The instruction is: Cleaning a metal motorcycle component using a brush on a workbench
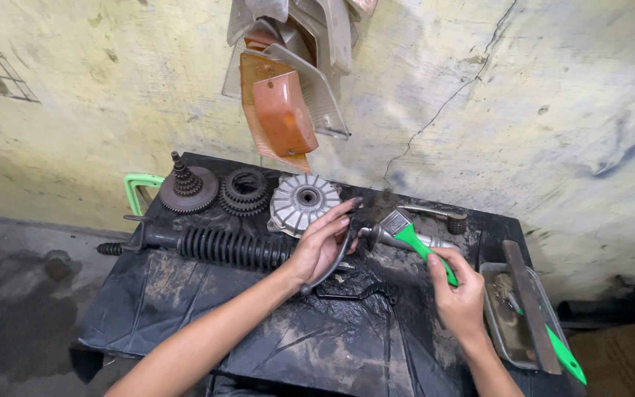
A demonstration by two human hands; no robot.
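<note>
Nearest the camera, the front of the bench [185, 309] is bare black plastic sheet, crumpled and dusty, with free room between the two forearms and out to the left edge. The right hand [458, 294] is closed around the green handle of a paintbrush [413, 239], its bristles pointing up-left toward the part in the other hand. Just right of that hand, at the bench's right edge, a shallow metal tray [495, 323] holds a flat file [531, 305] and a second green-handled tool [564, 356] that sticks out past the near corner. The left hand [321, 246] grips a dark curved metal lever [343, 250], held just above the sheet near the bench's middle. Behind it lies a coil-spring shock absorber [214, 246], reaching toward the left edge. Farthest back, along the wall-side edge, sit two dark gears [214, 191], a silver finned hub [304, 198] and a chrome lever [435, 215]. Orange lamp lenses [281, 110] hang on the wall above.
</note>
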